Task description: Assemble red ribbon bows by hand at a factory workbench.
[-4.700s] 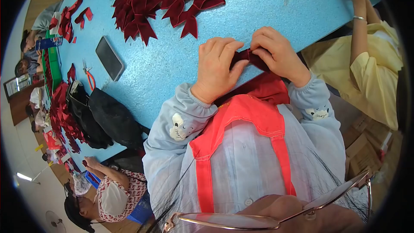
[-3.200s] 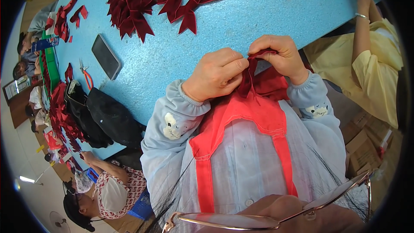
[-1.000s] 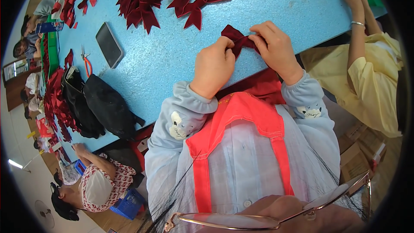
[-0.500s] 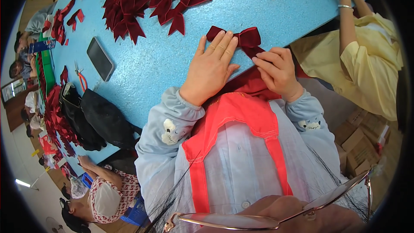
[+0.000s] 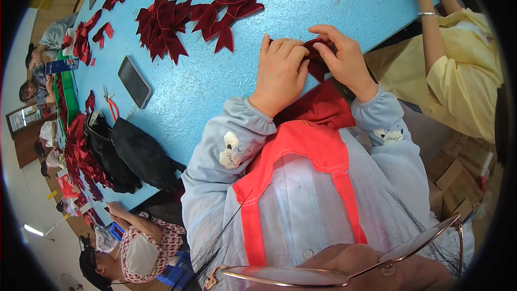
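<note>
A dark red velvet bow (image 5: 318,66) is between my two hands at the table's near edge, mostly covered by my fingers. My left hand (image 5: 282,71) is bent over the bow's left side, fingers curled onto it. My right hand (image 5: 344,60) pinches the bow's right loop between thumb and forefinger. One tail of the ribbon hangs down between the hands. Beyond them lies a pile of finished-looking dark red bows (image 5: 163,28), with more bows (image 5: 226,13) spread to its right.
On the blue table (image 5: 199,86) lie a phone (image 5: 134,82), red-handled pliers (image 5: 112,108) and a black bag (image 5: 141,153). Red ribbon pieces (image 5: 81,153) heap along the left. A person in yellow (image 5: 463,75) sits at right; another (image 5: 142,248) works at lower left. Cardboard boxes (image 5: 458,180) stand at right.
My left hand has gone from lying flat beside the bow to curling over it. My right hand has moved up from the tail to the right loop.
</note>
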